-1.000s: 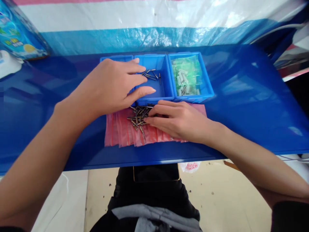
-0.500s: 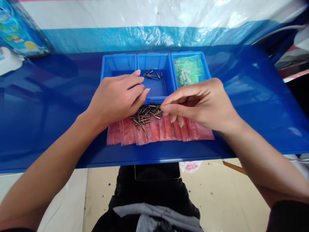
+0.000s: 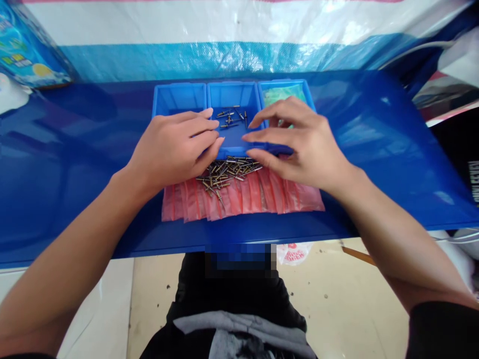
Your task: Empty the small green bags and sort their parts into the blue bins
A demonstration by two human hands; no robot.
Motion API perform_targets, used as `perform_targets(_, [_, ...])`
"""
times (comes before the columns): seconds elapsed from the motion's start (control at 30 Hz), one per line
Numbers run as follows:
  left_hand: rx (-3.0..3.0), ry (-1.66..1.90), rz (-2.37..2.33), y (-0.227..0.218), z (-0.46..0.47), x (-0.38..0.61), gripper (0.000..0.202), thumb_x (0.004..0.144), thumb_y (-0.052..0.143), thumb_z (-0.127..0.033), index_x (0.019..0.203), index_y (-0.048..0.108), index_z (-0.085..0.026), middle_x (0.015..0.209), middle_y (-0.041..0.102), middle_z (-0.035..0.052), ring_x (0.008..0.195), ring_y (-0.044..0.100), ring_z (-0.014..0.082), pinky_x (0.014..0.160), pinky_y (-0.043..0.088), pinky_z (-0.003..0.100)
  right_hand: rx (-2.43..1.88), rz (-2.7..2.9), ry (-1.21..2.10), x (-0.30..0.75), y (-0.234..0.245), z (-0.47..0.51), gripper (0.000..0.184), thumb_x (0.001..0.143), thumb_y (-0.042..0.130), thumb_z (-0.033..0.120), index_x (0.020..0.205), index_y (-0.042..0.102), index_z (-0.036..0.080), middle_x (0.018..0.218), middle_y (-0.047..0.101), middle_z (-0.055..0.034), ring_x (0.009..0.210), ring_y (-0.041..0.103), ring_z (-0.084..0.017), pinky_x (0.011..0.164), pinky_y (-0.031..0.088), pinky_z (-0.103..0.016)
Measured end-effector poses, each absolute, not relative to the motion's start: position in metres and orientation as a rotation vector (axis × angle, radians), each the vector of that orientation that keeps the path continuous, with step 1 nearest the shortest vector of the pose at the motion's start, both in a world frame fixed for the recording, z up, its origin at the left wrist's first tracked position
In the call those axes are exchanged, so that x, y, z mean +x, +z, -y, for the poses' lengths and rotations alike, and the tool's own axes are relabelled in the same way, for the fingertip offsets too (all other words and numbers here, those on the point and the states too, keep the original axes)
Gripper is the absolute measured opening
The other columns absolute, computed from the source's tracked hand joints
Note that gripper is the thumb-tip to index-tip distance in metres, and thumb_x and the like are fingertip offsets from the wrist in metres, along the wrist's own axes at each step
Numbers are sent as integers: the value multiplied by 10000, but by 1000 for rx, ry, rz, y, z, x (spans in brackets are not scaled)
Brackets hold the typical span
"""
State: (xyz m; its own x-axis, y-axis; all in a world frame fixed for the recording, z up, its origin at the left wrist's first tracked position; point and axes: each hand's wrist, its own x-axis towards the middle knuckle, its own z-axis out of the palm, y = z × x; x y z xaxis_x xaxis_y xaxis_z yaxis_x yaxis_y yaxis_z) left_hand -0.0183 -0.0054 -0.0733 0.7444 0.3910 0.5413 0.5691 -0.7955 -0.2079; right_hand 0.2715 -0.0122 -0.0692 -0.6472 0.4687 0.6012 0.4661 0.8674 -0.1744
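Note:
A pile of small metal pins lies on a row of overlapping pink plastic bags on the blue table. Behind it stand three blue bins side by side: the left bin, the middle bin with a few pins in it, and the right bin with a green bag. My left hand lies flat at the pile's left edge, fingers stretched out and holding nothing. My right hand hovers over the middle and right bins' front rims, fingers spread and pointing left.
A striped tarp hangs behind the table. A printed blue box and a white object sit at the far left. Below the table edge are my dark clothes and a plastic bag on the floor.
My right hand rose from the pile in a pinch, moved back over the bins and spread its fingers. My left hand slid down from the bins to the pile's left side.

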Motion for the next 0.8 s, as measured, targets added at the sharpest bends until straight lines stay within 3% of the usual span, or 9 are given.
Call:
perform_targets(0.13, [-2559, -719, 694, -74, 4, -18, 169, 1106, 550, -233, 1095, 710, -178, 1193, 818, 34, 1205, 788, 253, 926, 713, 377, -571, 2482, -17, 275, -75, 6, 189, 1072, 639, 253, 1161, 777, 159, 1133, 773, -104, 964, 679, -240, 901, 574, -462])
perform_targets(0.43, [-2576, -781, 773, -78, 7, -17, 144, 1068, 594, -228, 1056, 737, -213, 1176, 824, 8, 1191, 795, 263, 900, 716, 373, -516, 2523, -28, 279, -66, 6, 230, 1093, 577, 154, 1212, 772, 130, 1093, 775, -130, 952, 646, -214, 861, 568, -420])
perform_targets(0.63, [-2577, -801, 761, -77, 7, -16, 121, 1065, 608, -213, 1089, 726, -201, 1192, 822, 21, 1218, 785, 258, 930, 713, 369, -542, 2422, -71, 272, -67, 16, 144, 1078, 653, 239, 1152, 763, 182, 1126, 765, -97, 976, 668, -220, 893, 587, -449])
perform_targets(0.7, [-2549, -797, 718, -76, 6, -15, 113, 1072, 602, -213, 1081, 713, -191, 1172, 826, 29, 1195, 794, 252, 890, 717, 358, -525, 2405, -65, 264, -69, 26, 117, 1082, 648, 238, 1126, 750, 204, 1116, 762, -68, 978, 689, -199, 859, 591, -400])
perform_targets(0.8, [-2568, -814, 714, -76, 6, -15, 113, 1073, 601, -220, 1072, 710, -188, 1157, 829, 37, 1185, 798, 263, 861, 716, 365, -505, 2565, -77, 253, -73, 41, 222, 1107, 556, 172, 1252, 724, 179, 1144, 756, -78, 995, 714, -182, 758, 565, -307])
